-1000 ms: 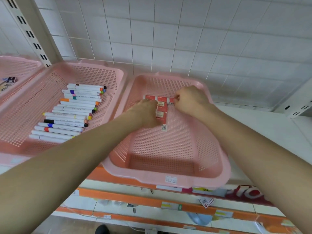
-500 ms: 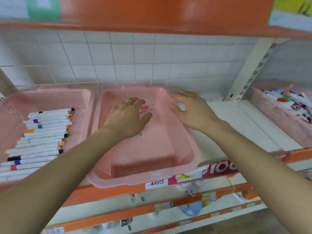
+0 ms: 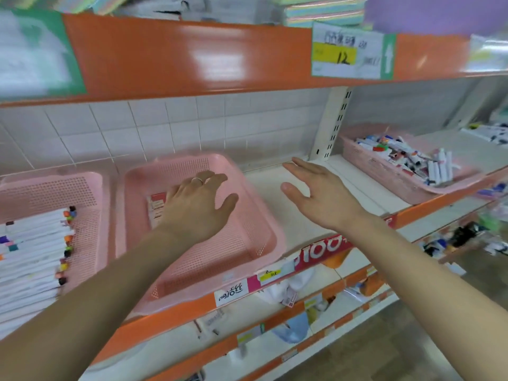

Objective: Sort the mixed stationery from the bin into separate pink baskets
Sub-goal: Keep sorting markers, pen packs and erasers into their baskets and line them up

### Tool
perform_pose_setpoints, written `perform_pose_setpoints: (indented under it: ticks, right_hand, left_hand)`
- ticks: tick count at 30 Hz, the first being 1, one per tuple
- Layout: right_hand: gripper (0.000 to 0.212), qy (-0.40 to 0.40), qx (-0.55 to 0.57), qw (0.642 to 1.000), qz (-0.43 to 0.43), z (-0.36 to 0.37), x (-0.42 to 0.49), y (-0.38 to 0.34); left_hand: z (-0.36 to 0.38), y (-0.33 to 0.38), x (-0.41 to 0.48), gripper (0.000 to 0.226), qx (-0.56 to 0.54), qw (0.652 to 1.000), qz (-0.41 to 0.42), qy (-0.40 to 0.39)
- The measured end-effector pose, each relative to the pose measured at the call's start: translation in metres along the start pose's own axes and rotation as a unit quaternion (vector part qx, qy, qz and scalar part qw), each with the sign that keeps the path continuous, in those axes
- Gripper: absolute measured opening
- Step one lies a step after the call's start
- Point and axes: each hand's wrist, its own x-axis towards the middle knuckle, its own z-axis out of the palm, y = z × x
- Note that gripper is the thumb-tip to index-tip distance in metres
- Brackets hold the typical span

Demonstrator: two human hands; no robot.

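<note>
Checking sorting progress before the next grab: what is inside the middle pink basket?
Small red-and-white packs lie on the middle pink basket's mesh floor, toward the back. The left hand blocks the view of their right side, so their count is hidden.

White tiled wall (image 3: 170, 127) backs orange-edged white shelving (image 3: 308, 215) with a perforated upright (image 3: 334, 125) and price tags (image 3: 347, 50).
</note>
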Motion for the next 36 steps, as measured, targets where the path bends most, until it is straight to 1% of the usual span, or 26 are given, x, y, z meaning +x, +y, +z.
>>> perform_pose_setpoints:
  ticks: [4,9,13,17,22,27,30,32,36]
  right_hand:
    - [0.056,0.000,-0.001,1.000,0.005,-0.013,-0.009,0.035]
    - [0.056,-0.015,-0.013,1.000,0.003,-0.036,-0.020,0.104]
    - [0.058,-0.027,-0.002,1.000,-0.006,-0.057,-0.026,0.169]
    - [0.059,-0.056,0.026,0.998,-0.015,-0.077,-0.031,0.228]
    - [0.058,-0.057,0.041,0.997,-0.015,-0.085,-0.037,0.278]
    - [0.057,-0.041,0.052,0.998,-0.007,-0.091,-0.030,0.309]
    - [0.048,-0.026,0.040,0.999,-0.008,-0.095,-0.017,0.321]
    - [0.044,-0.017,0.039,0.999,0.011,-0.097,-0.008,0.329]
    - [0.040,-0.024,0.044,0.997,0.053,-0.104,0.008,0.349]
  left_hand:
    - [0.009,0.036,0.007,0.054,-0.002,1.000,0.008,-0.004]
    - [0.029,0.099,0.021,0.057,0.019,1.000,0.021,-0.004]
    - [0.051,0.160,0.031,0.057,0.008,1.000,-0.004,0.006]
    - [0.074,0.220,0.038,0.056,0.010,1.000,-0.006,0.028]
    - [0.094,0.280,0.048,0.066,-0.009,1.000,-0.003,0.024]
    - [0.113,0.310,0.079,0.067,-0.024,0.999,0.023,-0.003]
    - [0.126,0.319,0.105,0.062,-0.037,0.998,0.037,-0.025]
    - [0.135,0.324,0.122,0.056,-0.050,0.997,0.049,-0.038]
    - [0.146,0.339,0.152,0.054,-0.060,0.993,0.072,-0.070]
